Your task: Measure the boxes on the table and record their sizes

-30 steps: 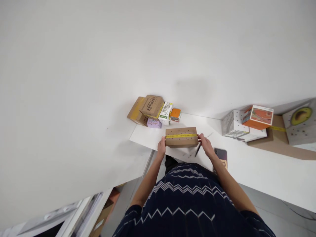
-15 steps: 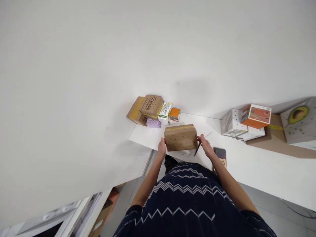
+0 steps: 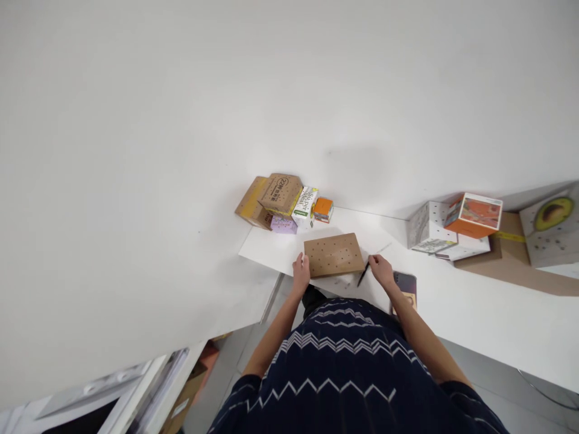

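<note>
A brown cardboard box (image 3: 335, 255) dotted with dark spots lies on the white table in front of me, its plain dotted face turned up. At its left end, my left hand (image 3: 301, 271) grips the edge, with some fingers hidden by the box. My right hand (image 3: 382, 269) is just off the box's right end, its fingers pinched at the upper end of a thin black pen (image 3: 363, 275). The pen slants down toward the table's front edge. Beside my right forearm lies a dark phone (image 3: 406, 282).
At the back left, brown boxes (image 3: 283, 191) cluster with a lilac box (image 3: 284, 225), a white printed box (image 3: 304, 207) and a small orange box (image 3: 323, 209). To the right stand white boxes (image 3: 429, 226), an orange-and-white box (image 3: 474, 214) and an avocado-printed box (image 3: 552, 223) against the wall.
The box has been tipped over, so its yellow-taped side no longer shows and the dotted face is up. My right hand has let go of its right end and shifted slightly right to the pen.
</note>
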`<state>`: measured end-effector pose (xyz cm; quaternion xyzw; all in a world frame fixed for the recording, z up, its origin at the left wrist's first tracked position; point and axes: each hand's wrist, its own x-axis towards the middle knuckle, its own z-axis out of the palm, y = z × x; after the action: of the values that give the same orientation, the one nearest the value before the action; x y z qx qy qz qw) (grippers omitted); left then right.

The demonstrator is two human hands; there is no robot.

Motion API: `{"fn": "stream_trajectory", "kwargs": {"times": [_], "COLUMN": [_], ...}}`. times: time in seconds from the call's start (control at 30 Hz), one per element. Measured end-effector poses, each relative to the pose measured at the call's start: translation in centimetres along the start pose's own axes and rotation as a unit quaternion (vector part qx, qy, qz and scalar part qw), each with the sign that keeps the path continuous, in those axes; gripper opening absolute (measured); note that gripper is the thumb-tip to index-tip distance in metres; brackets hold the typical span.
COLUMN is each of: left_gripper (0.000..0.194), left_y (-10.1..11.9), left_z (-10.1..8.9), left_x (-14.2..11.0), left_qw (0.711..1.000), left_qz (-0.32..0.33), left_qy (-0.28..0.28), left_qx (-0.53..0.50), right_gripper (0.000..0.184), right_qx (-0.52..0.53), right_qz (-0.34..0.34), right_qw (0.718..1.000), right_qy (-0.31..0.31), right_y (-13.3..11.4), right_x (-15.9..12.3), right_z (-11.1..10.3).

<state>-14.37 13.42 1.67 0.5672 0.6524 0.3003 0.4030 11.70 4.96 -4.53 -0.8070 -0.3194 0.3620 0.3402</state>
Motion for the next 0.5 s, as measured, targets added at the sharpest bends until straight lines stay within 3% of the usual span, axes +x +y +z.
{"fn": "stream_trajectory", "kwargs": {"times": [0.13,0.33,0.5], "left_gripper": [0.044,0.030,0.038], "left_y": [0.5,1.8,2.8], "left_z": [1.1,4.0,5.9], "left_x": [-1.4,-3.2,-3.3], "left_qw": [0.983,0.915,0.844], "left_qz": [0.139,0.327,0.418], "left_qy": [0.027,-0.123,-0.227], "left_qx": [0.119,0.202,0.247], "right_gripper": [0.031,0.021,0.020], "right_qx": [-0.178,-0.149,-0.079], "right_qz": [0.015,0.032,0.029], "right_qw": [0.984,0.987,0.995], "right_qy": [-0.023,-0.056,-0.052], "right_y": [1.8,2.1,1.6], "right_x": [0.5,0.8,0.6], "right_z": [0.8,1.8,0.1]}}
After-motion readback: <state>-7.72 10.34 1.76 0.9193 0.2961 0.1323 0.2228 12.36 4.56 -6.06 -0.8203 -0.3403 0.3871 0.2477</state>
